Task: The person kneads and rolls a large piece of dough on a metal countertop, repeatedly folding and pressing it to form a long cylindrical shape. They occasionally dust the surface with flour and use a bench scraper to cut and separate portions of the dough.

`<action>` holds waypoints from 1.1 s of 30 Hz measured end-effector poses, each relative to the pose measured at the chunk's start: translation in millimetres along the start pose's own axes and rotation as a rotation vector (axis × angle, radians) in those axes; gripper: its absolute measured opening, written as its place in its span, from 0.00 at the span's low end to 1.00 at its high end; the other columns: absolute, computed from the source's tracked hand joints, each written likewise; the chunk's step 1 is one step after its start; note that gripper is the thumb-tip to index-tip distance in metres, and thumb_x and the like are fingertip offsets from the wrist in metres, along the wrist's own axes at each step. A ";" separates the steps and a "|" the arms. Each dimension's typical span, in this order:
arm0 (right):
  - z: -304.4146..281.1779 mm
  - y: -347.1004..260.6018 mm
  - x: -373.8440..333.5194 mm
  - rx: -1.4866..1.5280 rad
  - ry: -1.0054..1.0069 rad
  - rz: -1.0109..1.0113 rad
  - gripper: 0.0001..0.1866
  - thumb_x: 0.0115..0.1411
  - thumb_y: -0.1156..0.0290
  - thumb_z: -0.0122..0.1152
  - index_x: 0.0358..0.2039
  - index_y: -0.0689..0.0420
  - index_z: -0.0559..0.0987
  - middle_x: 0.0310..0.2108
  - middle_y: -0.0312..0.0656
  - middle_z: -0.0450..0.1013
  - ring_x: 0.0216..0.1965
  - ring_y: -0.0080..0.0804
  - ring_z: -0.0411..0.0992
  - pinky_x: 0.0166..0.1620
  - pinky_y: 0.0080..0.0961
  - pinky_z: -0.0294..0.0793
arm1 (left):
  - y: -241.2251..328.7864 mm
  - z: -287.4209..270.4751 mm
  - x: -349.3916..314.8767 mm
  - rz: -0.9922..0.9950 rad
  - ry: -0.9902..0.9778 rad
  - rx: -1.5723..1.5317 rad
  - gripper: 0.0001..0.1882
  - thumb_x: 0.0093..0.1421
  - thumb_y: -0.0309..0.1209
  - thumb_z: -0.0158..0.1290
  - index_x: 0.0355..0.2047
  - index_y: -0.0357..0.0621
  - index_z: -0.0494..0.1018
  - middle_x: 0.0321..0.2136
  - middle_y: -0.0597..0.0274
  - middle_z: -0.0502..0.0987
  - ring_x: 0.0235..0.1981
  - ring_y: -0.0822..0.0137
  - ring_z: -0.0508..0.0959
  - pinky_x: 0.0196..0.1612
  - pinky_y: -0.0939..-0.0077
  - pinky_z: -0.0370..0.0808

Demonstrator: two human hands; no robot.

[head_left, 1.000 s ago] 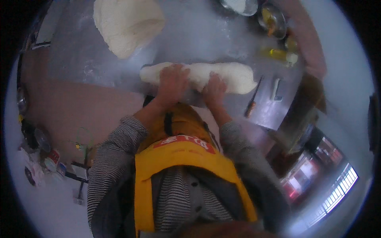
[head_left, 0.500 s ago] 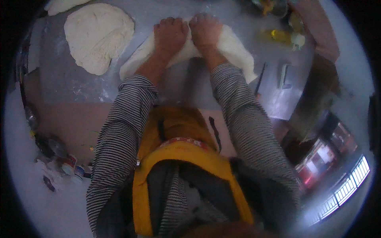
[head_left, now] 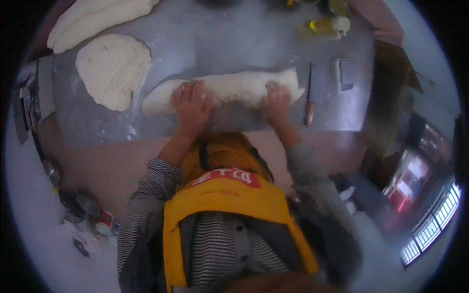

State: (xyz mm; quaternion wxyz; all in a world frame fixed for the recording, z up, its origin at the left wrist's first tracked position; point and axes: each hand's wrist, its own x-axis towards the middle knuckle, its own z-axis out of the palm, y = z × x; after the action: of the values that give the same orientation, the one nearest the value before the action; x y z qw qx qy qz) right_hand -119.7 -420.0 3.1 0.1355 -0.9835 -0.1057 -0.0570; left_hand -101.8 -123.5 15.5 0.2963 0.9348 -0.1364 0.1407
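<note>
A long, thick roll of pale dough [head_left: 234,87] lies crosswise on the grey worktop [head_left: 215,51]. My left hand [head_left: 192,105] rests on its near side toward the left end, the fingers bent over the dough. Toward the right end, my right hand [head_left: 276,103] grips the near edge, its fingertips partly sunk into the dough. Beside the roll, on the left, sits a broad flat lump of dough [head_left: 112,71], apart from my hands. Another long piece of dough [head_left: 97,22] lies at the far left.
Right of the roll lies a knife [head_left: 310,95] with a wooden handle. Past it is a small whitish rectangular object [head_left: 345,75]. A bottle of yellow oil [head_left: 326,26] is at the far right. Flour marks the left of the worktop. A yellow apron [head_left: 227,193] hangs over my front.
My hands have come back toward me and moved further apart, from the far side of the dough to its near side. The dough now looks narrower and more rolled. The view has shifted.
</note>
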 end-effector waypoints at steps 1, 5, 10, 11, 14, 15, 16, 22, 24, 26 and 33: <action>4.8 -5.1 -27.6 -0.091 0.002 -0.007 0.26 0.51 0.62 0.59 0.52 0.55 0.74 0.54 0.48 0.70 0.56 0.48 0.67 0.61 0.50 0.60 | 8.3 2.4 10.5 0.040 -0.062 0.023 0.20 0.57 0.40 0.54 0.47 0.45 0.74 0.48 0.49 0.74 0.47 0.47 0.73 0.53 0.46 0.64; 24.9 -1.2 -7.0 -0.167 -0.031 0.108 0.31 0.51 0.63 0.58 0.57 0.54 0.68 0.61 0.45 0.63 0.61 0.46 0.61 0.62 0.54 0.56 | 8.3 37.2 20.2 0.174 -0.056 0.045 0.20 0.59 0.41 0.49 0.48 0.45 0.74 0.49 0.49 0.73 0.47 0.47 0.72 0.54 0.43 0.62; 29.7 27.7 118.8 -0.175 0.028 0.099 0.20 0.56 0.63 0.54 0.49 0.51 0.76 0.54 0.44 0.70 0.51 0.43 0.67 0.55 0.51 0.63 | -8.4 74.7 91.7 -0.009 -0.037 0.166 0.14 0.59 0.40 0.48 0.40 0.48 0.76 0.41 0.55 0.76 0.41 0.52 0.73 0.49 0.48 0.64; 32.7 32.5 140.7 -0.216 -0.021 0.119 0.17 0.57 0.62 0.53 0.47 0.50 0.77 0.52 0.44 0.72 0.47 0.41 0.69 0.53 0.48 0.65 | -15.3 84.3 102.2 -0.044 -0.010 0.180 0.13 0.60 0.40 0.48 0.38 0.48 0.76 0.40 0.57 0.76 0.40 0.53 0.74 0.48 0.49 0.64; 31.1 44.6 193.1 -0.321 -0.141 0.093 0.17 0.60 0.59 0.51 0.46 0.50 0.79 0.47 0.43 0.75 0.46 0.40 0.72 0.53 0.43 0.68 | -27.6 101.4 120.9 -0.073 0.037 0.223 0.11 0.60 0.38 0.48 0.37 0.50 0.77 0.38 0.60 0.77 0.39 0.55 0.74 0.45 0.51 0.66; 28.5 44.2 199.8 -0.334 -0.191 0.139 0.16 0.60 0.60 0.50 0.45 0.50 0.78 0.46 0.41 0.75 0.47 0.41 0.72 0.52 0.43 0.68 | -26.5 98.6 124.2 -0.088 -0.058 0.248 0.11 0.61 0.38 0.48 0.37 0.50 0.77 0.38 0.60 0.77 0.39 0.55 0.75 0.45 0.52 0.66; 26.1 42.0 210.3 -0.343 -0.231 0.173 0.15 0.61 0.62 0.49 0.45 0.50 0.78 0.46 0.40 0.75 0.49 0.41 0.71 0.51 0.43 0.68 | -26.0 94.3 130.4 -0.108 -0.140 0.282 0.12 0.61 0.38 0.48 0.38 0.50 0.77 0.38 0.60 0.77 0.40 0.54 0.75 0.45 0.52 0.67; -26.2 86.2 189.8 0.624 -0.253 0.371 0.22 0.65 0.55 0.51 0.53 0.53 0.76 0.51 0.43 0.75 0.55 0.44 0.70 0.58 0.36 0.67 | -84.3 -2.7 103.9 -0.224 -0.377 0.051 0.24 0.59 0.47 0.55 0.49 0.45 0.73 0.46 0.50 0.77 0.47 0.46 0.75 0.50 0.51 0.70; -60.7 95.7 144.0 0.313 0.204 0.211 0.24 0.64 0.55 0.53 0.56 0.55 0.73 0.53 0.49 0.73 0.55 0.48 0.70 0.57 0.37 0.68 | -100.9 -52.5 61.9 -0.336 -0.529 0.104 0.33 0.54 0.47 0.61 0.56 0.42 0.68 0.48 0.43 0.75 0.49 0.44 0.75 0.52 0.54 0.71; -48.7 130.9 94.2 -0.050 0.085 0.432 0.29 0.61 0.58 0.60 0.58 0.59 0.70 0.51 0.52 0.74 0.52 0.47 0.72 0.54 0.35 0.71 | -98.2 -70.3 33.0 -0.404 -0.598 0.006 0.39 0.51 0.45 0.64 0.59 0.39 0.65 0.48 0.40 0.75 0.50 0.43 0.75 0.53 0.55 0.71; -9.3 118.7 90.6 1.128 -0.082 0.725 0.35 0.53 0.62 0.67 0.59 0.63 0.68 0.47 0.46 0.75 0.47 0.36 0.74 0.49 0.28 0.74 | -76.5 -52.1 29.7 -0.877 -0.515 -0.751 0.38 0.48 0.31 0.64 0.59 0.34 0.63 0.47 0.47 0.76 0.47 0.52 0.78 0.49 0.60 0.76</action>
State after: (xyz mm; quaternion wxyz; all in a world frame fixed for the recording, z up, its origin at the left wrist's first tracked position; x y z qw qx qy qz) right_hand -6.0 -516.8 -5.5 0.6352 -0.7366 0.2126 0.0937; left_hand -57.9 -37.5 27.1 0.5918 0.7401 0.1522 -0.2809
